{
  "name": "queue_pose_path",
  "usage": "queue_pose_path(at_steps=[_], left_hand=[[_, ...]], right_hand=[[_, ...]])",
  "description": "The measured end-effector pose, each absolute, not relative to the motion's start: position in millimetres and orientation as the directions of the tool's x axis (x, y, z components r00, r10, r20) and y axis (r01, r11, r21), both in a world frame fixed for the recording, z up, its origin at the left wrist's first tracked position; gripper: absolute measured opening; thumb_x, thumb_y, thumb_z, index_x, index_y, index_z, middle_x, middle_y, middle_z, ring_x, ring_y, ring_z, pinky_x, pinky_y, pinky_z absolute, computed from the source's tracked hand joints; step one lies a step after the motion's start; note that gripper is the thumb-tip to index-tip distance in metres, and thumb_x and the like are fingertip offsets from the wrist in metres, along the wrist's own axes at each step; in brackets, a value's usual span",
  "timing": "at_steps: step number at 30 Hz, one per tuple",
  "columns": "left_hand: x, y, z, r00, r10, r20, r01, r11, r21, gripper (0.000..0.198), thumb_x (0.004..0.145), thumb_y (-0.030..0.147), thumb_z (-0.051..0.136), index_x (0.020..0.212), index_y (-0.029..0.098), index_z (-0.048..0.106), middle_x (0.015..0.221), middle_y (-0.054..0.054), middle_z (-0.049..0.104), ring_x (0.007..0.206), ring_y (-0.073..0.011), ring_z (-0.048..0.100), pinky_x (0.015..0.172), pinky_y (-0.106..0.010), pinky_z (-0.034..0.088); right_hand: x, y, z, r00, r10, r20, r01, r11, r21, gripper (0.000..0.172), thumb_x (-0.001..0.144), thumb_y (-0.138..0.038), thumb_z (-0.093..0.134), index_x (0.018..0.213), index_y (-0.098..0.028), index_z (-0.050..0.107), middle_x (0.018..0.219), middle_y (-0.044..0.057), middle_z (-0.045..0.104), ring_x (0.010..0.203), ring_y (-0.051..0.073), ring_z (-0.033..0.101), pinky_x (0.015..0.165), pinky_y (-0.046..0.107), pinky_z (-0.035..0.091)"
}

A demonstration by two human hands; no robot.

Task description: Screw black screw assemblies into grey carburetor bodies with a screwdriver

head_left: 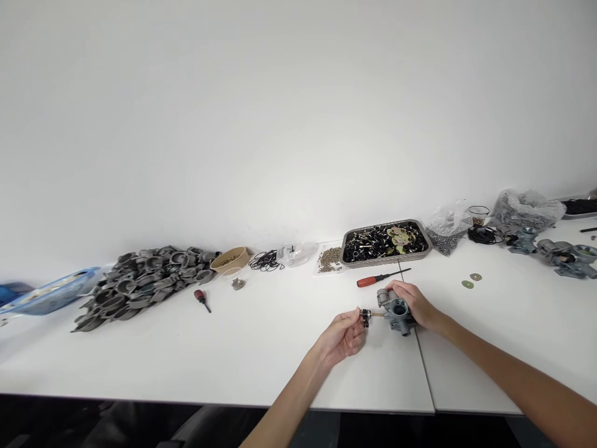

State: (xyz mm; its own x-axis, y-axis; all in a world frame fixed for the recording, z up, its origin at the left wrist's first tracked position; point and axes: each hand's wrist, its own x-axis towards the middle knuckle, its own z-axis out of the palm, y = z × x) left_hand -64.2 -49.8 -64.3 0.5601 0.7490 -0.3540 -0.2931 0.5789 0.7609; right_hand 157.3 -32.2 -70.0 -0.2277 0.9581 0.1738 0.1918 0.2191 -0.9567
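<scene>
My right hand (414,302) grips a grey metal carburetor (400,311) from its right side, just above the white table. Its round bore faces me. In my left hand (342,336), pinched between thumb and fingers, is a small black plunger fitting (365,316) with a thin brass-coloured rod. That rod points at the carburetor's left side; whether its tip is inside the body I cannot tell. Just behind the carburetor lies a red-handled screwdriver (373,280). Two small flat gaskets, one green (467,284) and one greyish (476,277), rest to the right of my right hand.
A metal tray (386,261) of black fittings stands by the wall. Leftward are small brass parts (330,258), black rings (265,261), a tan bowl (230,258), a short screwdriver (202,300) and piled grey castings (144,283). More carburetors (566,256) and plastic bags (527,210) sit at right.
</scene>
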Motion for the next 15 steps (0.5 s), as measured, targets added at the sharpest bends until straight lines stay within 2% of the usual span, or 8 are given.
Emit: queue_pose_path(at_steps=[4,7,10,15], left_hand=[[-66.9,-50.0,-61.3,0.518,0.775,-0.363,-0.24,0.539,0.807,0.034,0.076,0.038,0.075,0.065,0.011,0.059,0.049,0.002,0.05,0.03,-0.0056,0.04,0.029,-0.019,0.015],[-68.9,-51.2,-55.1,0.495,0.791,-0.361,-0.174,0.497,0.85,0.032,0.079,0.034,0.072,0.066,0.006,0.065,0.056,-0.008,0.062,0.033,-0.0103,0.05,0.03,-0.02,0.028],[-69.4,-53.1,-49.7,0.448,0.808,-0.384,-0.155,0.493,0.856,0.03,0.079,0.03,0.072,0.066,0.003,0.068,0.069,-0.017,0.07,0.041,-0.013,0.058,0.038,-0.023,0.043],[-65.2,-55.6,-48.7,0.325,0.833,-0.448,-0.225,0.528,0.819,0.019,0.08,0.02,0.071,0.072,0.004,0.07,0.082,-0.019,0.074,0.049,-0.0145,0.064,0.045,-0.022,0.051]], right_hand=[[157.9,-33.2,-64.3,-0.257,0.953,0.159,0.227,0.22,-0.949,0.032,0.092,-0.041,0.034,0.082,-0.019,0.055,0.086,0.006,0.059,0.083,0.022,0.055,0.081,0.041,0.043],[157.3,-34.3,-62.4,-0.271,0.95,0.153,0.245,0.222,-0.944,0.031,0.092,-0.039,0.034,0.083,-0.019,0.055,0.083,0.005,0.058,0.08,0.021,0.054,0.079,0.039,0.043],[156.6,-34.3,-62.6,-0.291,0.943,0.161,0.255,0.238,-0.937,0.03,0.093,-0.037,0.034,0.084,-0.019,0.057,0.085,0.005,0.059,0.081,0.02,0.054,0.079,0.037,0.042],[156.4,-33.2,-64.1,-0.287,0.94,0.182,0.257,0.258,-0.931,0.028,0.093,-0.035,0.035,0.083,-0.019,0.056,0.083,0.004,0.058,0.077,0.018,0.053,0.075,0.034,0.041]])
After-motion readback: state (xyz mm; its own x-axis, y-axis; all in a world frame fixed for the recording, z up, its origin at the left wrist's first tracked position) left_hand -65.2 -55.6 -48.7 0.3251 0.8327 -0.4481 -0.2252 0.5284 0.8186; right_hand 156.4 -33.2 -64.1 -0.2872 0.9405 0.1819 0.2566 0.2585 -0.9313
